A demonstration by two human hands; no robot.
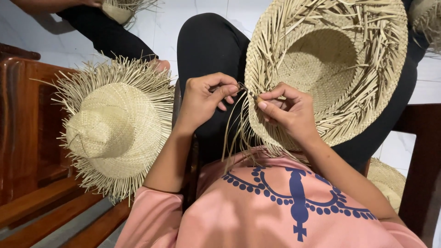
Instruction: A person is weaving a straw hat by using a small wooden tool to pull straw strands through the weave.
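1. At the left of the frame, a finished-looking straw hat (115, 131) with a frayed, untrimmed brim is lying crown-up on a wooden bench (27, 138). It is not being touched by either hand and is lying well apart from them, to the left of the left forearm.
2. Left of centre, the left hand (204, 98) is being held with thumb and forefinger pinched on a thin straw strand (234, 128), whose long axis is running down toward the lower middle of the frame. The remaining fingers are being curled in loosely.
3. Just right of centre, the right hand (287, 112) is being pressed against the brim of the upturned hat (328, 69), with its fingertips pinching loose straw ends at the brim edge. This hand is the nearer one to the hat; the pinch points of the two hands are almost touching.
4. The upturned hat is being propped on a black-clad knee (206, 46), with its opening facing the camera, lying up and to the right of both hands.
5. Counted: two hats in full view, plus parts of three more at the upper left, upper right and lower right edges; two hands at work.
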